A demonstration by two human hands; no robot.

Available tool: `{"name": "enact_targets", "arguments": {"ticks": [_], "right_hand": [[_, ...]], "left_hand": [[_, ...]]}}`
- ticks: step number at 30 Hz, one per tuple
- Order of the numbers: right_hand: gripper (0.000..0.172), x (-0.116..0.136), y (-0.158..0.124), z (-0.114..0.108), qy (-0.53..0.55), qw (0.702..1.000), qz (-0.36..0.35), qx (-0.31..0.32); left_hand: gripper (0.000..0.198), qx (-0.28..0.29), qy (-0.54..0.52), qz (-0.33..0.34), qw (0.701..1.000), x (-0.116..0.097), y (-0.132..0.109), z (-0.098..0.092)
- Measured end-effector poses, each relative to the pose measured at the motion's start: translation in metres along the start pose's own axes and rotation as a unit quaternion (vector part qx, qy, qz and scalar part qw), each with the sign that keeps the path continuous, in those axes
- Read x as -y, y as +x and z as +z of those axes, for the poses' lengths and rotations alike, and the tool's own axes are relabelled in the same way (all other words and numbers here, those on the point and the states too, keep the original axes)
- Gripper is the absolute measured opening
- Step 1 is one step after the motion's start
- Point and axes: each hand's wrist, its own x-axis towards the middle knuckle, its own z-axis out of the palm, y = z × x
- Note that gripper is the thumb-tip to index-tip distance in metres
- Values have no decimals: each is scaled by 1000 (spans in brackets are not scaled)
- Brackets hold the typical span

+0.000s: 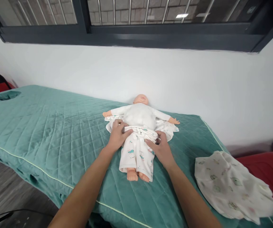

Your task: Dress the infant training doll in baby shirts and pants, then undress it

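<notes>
A baby doll (pixel 141 114) lies on its back with its head toward the wall and its arms spread. White patterned trousers (pixel 137 152) cover its legs, and its feet show below the hems. At the waistband's left side, my left hand (pixel 119 134) pinches the cloth between thumb and fingers. My right hand (pixel 159 146) grips the bunched waistband at the other side. A patterned garment (pixel 167 128) is spread out beneath the doll's upper body. The fingertips of both hands are partly hidden by folds.
The doll rests on a bed with a green quilted cover (pixel 62 136), which has a hole (pixel 8 95) at the far left. A patterned white cloth (pixel 231 186) lies at the right beside a red object (pixel 266 167). Behind are a white wall and a dark-framed window (pixel 136 38).
</notes>
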Motion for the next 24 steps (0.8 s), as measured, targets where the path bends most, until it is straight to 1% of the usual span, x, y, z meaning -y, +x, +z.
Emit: {"name": "enact_targets", "arguments": {"ticks": [2,6,8,11,12,14,15,17,20,22,24], "right_hand": [[52,0,1,-1,-25,999,-21,-4],[36,2,3,-3,-78,994,-77,3],[28,3,4,-2,-97,989,-107,8],[15,9,0,-2,-130,980,-151,12],[12,12,-4,-2,-142,976,-165,17],[12,19,-17,-5,-160,969,-185,41],[14,22,-26,-6,-164,967,-184,57],[22,28,-46,-9,-161,970,-162,83],[35,32,-70,-10,-155,978,-117,82],[36,32,-76,-8,-154,980,-103,70],[31,30,-75,-7,-146,983,-90,65]], "left_hand": [[22,12,4,-4,1000,-7,-16,-6],[25,48,-2,-6,999,-22,-55,-16],[27,56,-12,-11,998,-26,-68,-18],[38,66,-35,-21,997,-27,-74,-19],[39,65,-42,-28,997,-27,-74,-19],[35,54,-52,-44,996,-25,-72,-19],[32,47,-55,-51,996,-24,-71,-19],[28,39,-58,-55,996,-23,-69,-18],[23,50,-58,-45,996,-22,-68,-19],[20,56,-54,-42,996,-23,-68,-20],[19,59,-48,-42,996,-26,-73,-22]]}}
